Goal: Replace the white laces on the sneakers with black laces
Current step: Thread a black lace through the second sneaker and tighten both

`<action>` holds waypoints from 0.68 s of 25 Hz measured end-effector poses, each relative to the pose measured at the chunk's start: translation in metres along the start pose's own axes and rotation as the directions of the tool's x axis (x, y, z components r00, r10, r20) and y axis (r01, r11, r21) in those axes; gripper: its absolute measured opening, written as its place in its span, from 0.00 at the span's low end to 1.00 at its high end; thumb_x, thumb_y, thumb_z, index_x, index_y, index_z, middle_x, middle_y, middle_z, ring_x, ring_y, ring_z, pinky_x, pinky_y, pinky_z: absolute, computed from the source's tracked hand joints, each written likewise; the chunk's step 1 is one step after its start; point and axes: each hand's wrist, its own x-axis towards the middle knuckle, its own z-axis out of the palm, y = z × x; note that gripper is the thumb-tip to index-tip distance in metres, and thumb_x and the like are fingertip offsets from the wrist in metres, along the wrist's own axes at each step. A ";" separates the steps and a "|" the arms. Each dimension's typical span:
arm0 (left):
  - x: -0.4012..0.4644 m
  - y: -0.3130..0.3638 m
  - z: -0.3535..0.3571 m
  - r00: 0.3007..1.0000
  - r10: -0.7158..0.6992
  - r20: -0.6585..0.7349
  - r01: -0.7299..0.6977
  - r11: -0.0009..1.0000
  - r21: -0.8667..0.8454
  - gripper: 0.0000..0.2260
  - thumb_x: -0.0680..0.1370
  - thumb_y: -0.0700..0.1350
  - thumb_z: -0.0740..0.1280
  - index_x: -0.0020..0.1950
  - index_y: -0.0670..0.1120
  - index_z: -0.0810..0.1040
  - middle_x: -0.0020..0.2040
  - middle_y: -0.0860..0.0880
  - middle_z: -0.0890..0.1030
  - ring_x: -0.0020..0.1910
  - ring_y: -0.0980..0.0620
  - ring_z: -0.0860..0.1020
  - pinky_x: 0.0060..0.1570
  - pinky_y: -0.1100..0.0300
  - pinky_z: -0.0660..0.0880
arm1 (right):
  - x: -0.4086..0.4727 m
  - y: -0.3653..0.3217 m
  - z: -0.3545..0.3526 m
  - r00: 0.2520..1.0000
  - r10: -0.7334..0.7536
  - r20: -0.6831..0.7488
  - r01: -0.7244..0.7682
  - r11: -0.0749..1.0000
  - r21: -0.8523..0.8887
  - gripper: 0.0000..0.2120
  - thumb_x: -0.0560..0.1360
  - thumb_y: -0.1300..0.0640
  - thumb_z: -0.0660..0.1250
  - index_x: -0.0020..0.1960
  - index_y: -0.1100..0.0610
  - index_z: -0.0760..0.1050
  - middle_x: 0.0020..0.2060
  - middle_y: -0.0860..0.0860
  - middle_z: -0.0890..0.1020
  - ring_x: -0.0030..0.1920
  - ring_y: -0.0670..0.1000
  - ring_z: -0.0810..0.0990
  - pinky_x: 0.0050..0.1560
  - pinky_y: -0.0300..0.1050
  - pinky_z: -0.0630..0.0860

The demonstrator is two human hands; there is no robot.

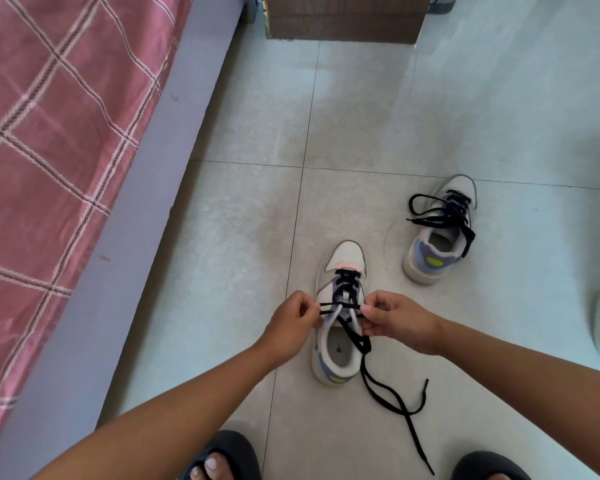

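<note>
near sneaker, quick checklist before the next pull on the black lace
1. Left hand pinching the black lace: ok.
2. Right hand pinching the lace: ok.
3. Near sneaker upright on the floor: ok.
4. Lower eyelets of this shoe laced in black: ok.
5. Top eyelets threaded: cannot tell, hands cover them.
6. Far sneaker already laced in black: ok, ends loose.
</note>
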 end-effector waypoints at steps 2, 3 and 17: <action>0.006 0.010 -0.001 0.998 -0.037 0.043 0.039 0.998 -0.042 0.08 0.81 0.44 0.58 0.43 0.45 0.70 0.43 0.45 0.78 0.41 0.51 0.78 0.49 0.54 0.76 | 0.001 -0.006 0.002 0.999 0.038 -0.030 -0.040 0.998 -0.041 0.06 0.78 0.60 0.63 0.44 0.60 0.68 0.39 0.58 0.76 0.38 0.51 0.77 0.46 0.46 0.78; 0.012 0.017 -0.005 0.994 -0.068 0.088 0.073 0.996 -0.050 0.09 0.81 0.46 0.57 0.43 0.44 0.70 0.42 0.45 0.77 0.40 0.51 0.77 0.46 0.54 0.76 | 0.002 -0.013 0.003 0.997 0.056 -0.049 -0.062 0.991 -0.120 0.07 0.78 0.56 0.63 0.45 0.59 0.69 0.40 0.56 0.76 0.39 0.52 0.77 0.45 0.46 0.78; 0.016 0.014 0.000 0.963 -0.196 0.185 0.236 0.946 -0.224 0.10 0.80 0.39 0.58 0.39 0.42 0.71 0.37 0.44 0.76 0.33 0.48 0.75 0.40 0.54 0.78 | 0.008 -0.008 0.009 0.995 -0.019 -0.096 0.004 0.989 -0.148 0.10 0.79 0.58 0.61 0.41 0.60 0.72 0.39 0.55 0.76 0.41 0.49 0.76 0.50 0.44 0.76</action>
